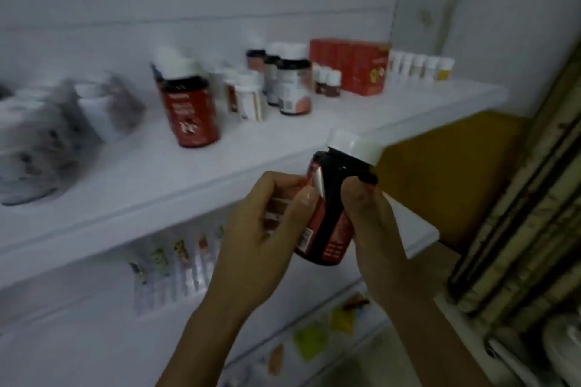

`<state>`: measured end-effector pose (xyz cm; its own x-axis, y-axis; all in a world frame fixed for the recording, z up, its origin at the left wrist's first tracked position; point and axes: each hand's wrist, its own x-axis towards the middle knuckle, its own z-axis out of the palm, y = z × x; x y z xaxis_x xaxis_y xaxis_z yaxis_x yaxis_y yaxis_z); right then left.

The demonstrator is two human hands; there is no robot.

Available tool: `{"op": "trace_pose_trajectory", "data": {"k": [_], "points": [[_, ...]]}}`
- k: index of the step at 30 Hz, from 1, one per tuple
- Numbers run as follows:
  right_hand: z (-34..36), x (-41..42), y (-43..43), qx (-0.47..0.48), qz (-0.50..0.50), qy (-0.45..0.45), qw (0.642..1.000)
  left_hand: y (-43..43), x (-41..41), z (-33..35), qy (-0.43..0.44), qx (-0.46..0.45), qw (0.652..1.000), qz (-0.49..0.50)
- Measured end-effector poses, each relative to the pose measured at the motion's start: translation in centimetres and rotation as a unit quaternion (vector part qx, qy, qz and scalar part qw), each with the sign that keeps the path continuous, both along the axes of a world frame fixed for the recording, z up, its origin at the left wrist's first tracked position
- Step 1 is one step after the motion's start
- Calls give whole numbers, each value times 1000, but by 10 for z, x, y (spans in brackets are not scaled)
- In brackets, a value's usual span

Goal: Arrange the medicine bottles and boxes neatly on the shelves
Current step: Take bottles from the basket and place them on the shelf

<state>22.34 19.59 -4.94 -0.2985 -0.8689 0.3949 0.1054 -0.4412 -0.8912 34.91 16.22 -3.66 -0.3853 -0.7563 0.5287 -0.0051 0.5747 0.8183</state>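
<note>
1 red bottle [327,210] gripped by left hand [267,226] & right hand [374,226].
Held cap-up, tilted, in front of shelf [163,179]; prob. checking label before setting it by matching bottle [190,110].

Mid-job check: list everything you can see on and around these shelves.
held bottle: one, red-black with white cap, in both hands
big bottle: one, red, top shelf centre-left
dark bottles: about three, white caps, top shelf middle
red boxes: one row, top shelf back right
small bottles: about six, white, top shelf far right
bags: blurred, grey, top shelf left
cards: several, mixed colours, lower shelf
carton: one, yellow-brown, under top shelf right
left hand: one, grips held bottle
right hand: one, grips held bottle
</note>
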Motion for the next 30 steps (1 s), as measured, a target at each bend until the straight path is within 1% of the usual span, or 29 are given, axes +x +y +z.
{"op": "trace_pose_trajectory", "data": {"k": [3, 5, 7, 8, 9, 10, 13, 15, 20, 23, 24, 27, 28, 30], "points": [[-39, -43, 42, 61, -94, -6, 994, 20, -55, -33, -45, 60, 996, -45], [-63, -77, 69, 104, -132, -12, 986, 37, -96, -58, -77, 122, 985, -91], [-79, -116, 96, 152, -170, -3, 974, 56, -138, -79, -90, 232, 957, -150], [-84, -135, 112, 169, -187, -1, 968, 68, -159, -86, -96, 272, 942, -174], [-89, -154, 126, 179, -203, -3, 963, 78, -179, -92, -106, 286, 933, -190], [-96, -174, 141, 185, -220, -8, 958, 89, -200, -96, -114, 296, 925, -208], [-114, -225, 189, 218, -277, -75, 933, 124, -261, -111, -132, 315, 906, -249], [-129, -256, 220, 242, -296, -107, 918, 146, -300, -125, -163, 319, 896, -262], [-155, -318, 288, 294, -338, -149, 882, 208, -374, -162, -217, 355, 861, -294], [-165, -340, 319, 308, -361, -166, 864, 238, -407, -173, -259, 339, 839, -336], [-169, -346, 327, 311, -366, -178, 859, 246, -416, -175, -260, 341, 831, -353], [-180, -362, 337, 304, -378, -214, 848, 262, -438, -182, -241, 386, 795, -401], [-181, -369, 337, 307, -382, -211, 846, 264, -445, -183, -242, 398, 785, -408], [-182, -383, 335, 325, -373, -189, 848, 261, -459, -189, -243, 414, 779, -404]]}}
